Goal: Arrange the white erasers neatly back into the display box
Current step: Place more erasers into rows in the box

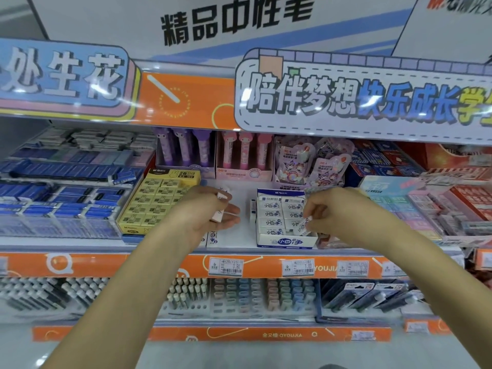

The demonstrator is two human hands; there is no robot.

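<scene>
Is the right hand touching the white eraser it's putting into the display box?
Touching. The head view shows the right hand pinching a tilted white eraser between its fingertips, over the front right corner of the display box.

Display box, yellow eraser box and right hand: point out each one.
Display box [286, 242], head view, on its front wall.
Yellow eraser box [151, 206], head view, on its eraser rows.
Right hand [323, 213], head view, on its back.
</scene>
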